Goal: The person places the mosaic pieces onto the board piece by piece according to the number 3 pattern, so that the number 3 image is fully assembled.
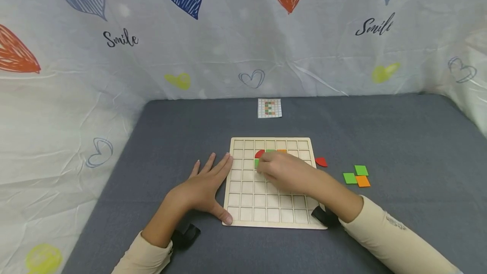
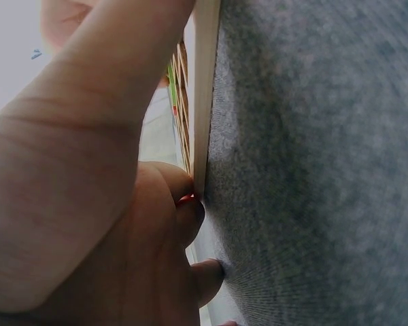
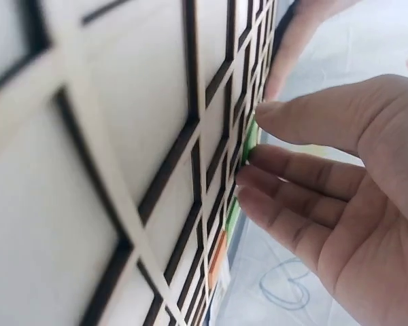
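Observation:
A pale wooden grid board [image 1: 251, 214] lies on the grey cloth. My left hand [image 1: 207, 185] rests along its left side with fingers spread, the thumb on the near left corner. Over the board's upper left part, my right hand [image 1: 285, 171] has its fingertips at a green square tile [image 1: 256, 163] in a cell. Thumb and fingers stand apart around that green tile in the right wrist view. In the row behind sit a rounded red piece [image 1: 260, 154], another green tile [image 1: 271, 151] and an orange tile [image 1: 282, 151], partly covered by the right hand.
Right of the board lie a rounded red piece [image 1: 321, 162], two green squares [image 1: 361, 170] and an orange square [image 1: 363, 181]. A small card [image 1: 269, 108] with a coloured grid pattern lies behind the board. A white curtain [image 1: 224, 41] with hearts hangs at the back.

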A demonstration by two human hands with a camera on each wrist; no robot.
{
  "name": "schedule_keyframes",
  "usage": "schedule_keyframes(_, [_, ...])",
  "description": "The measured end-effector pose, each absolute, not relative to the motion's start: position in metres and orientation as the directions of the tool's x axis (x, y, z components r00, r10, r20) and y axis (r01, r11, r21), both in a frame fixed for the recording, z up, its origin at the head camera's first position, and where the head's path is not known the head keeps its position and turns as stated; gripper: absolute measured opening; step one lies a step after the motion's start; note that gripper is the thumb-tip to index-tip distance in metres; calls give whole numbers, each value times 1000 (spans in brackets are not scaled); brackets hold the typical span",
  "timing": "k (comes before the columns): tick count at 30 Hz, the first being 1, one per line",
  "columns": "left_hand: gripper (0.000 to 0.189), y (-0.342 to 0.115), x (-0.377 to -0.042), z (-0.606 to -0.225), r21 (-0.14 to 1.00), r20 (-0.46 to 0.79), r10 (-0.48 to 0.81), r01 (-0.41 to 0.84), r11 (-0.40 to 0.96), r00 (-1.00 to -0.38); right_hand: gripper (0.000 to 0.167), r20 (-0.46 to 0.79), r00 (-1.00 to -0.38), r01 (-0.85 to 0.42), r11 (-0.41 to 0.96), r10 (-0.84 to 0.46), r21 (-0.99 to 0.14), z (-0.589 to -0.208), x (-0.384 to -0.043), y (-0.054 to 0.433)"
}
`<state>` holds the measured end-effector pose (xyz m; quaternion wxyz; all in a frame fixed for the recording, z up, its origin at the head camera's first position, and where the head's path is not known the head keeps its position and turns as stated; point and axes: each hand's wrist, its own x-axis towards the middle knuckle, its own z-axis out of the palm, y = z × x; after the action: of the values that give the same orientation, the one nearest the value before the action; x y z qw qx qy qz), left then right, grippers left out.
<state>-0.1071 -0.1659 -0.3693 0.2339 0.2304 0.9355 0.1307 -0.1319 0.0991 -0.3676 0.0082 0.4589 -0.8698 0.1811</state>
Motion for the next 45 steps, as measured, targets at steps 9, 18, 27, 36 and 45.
schedule_keyframes(9, [155,-167,-107,-370,357,-363,507,386,851,-782,18,167,-586,-786,507,-793,-354,-366,-119,130])
schedule_keyframes(18, [154,-167,-108,-371,359,-370,510,386,850,-777,31,237,-674,-737,610,-700,-291,-362,-104,182])
schedule_keyframes(27, [152,-167,-108,-370,360,-373,512,388,849,-774,32,179,-766,-642,720,-617,-262,-361,-90,244])
schedule_keyframes(36, [152,-167,-108,-369,361,-381,505,379,852,-775,33,61,-834,-540,792,-548,-285,-367,-85,281])
schedule_keyframes(45, [151,-167,-108,-368,359,-378,506,381,852,-775,35,27,-862,-494,827,-506,-271,-370,-86,285])
